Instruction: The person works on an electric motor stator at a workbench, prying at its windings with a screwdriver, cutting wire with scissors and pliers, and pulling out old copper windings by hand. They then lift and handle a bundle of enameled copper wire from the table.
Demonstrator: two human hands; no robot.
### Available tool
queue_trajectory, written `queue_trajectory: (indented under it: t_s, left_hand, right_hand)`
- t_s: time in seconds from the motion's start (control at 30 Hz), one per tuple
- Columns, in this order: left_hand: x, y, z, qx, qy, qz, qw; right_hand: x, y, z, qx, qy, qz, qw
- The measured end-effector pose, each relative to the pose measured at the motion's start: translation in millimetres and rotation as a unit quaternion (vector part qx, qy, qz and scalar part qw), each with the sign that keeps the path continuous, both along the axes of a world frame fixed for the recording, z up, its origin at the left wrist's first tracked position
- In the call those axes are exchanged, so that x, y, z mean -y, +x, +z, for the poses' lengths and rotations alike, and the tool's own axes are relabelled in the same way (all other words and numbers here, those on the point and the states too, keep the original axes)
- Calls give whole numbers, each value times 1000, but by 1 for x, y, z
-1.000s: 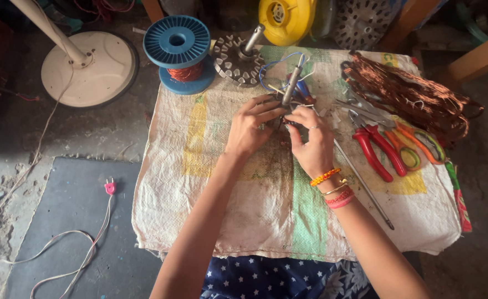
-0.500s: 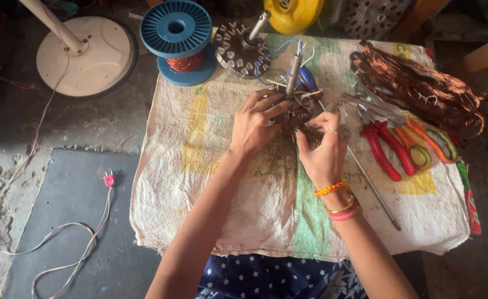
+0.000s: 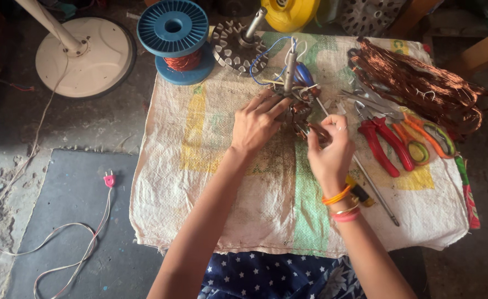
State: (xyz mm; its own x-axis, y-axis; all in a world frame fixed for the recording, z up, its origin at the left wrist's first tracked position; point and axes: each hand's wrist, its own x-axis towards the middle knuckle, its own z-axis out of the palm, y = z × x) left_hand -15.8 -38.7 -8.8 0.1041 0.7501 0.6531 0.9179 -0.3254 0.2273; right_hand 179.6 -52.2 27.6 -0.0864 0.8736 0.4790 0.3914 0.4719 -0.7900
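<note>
The left hand (image 3: 256, 123) grips the wound motor stator (image 3: 299, 111) on the woven sack cloth (image 3: 227, 182); the right hand (image 3: 329, 145) pinches its copper wire. Red pliers (image 3: 385, 145) lie near, and a blue spool (image 3: 174, 36) stands further away.

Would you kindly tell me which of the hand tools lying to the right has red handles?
The pliers, nearest the right hand; the scissors beyond them have orange handles.

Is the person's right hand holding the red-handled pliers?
No: the red-handled pliers lie untouched on the sack cloth, while the right hand pinches at the wound motor part.
</note>
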Motion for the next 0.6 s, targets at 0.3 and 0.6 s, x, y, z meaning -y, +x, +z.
queue_trajectory:
  t_s: [0.3, 0.6]
  left_hand:
    - [2, -1, 9, 8, 0, -5, 1000]
    - [2, 1, 8, -15, 39, 3, 999]
  right_hand:
    - [1, -15, -14, 311, 178, 0, 934]
    - [-7, 3, -16, 19, 35, 81, 996]
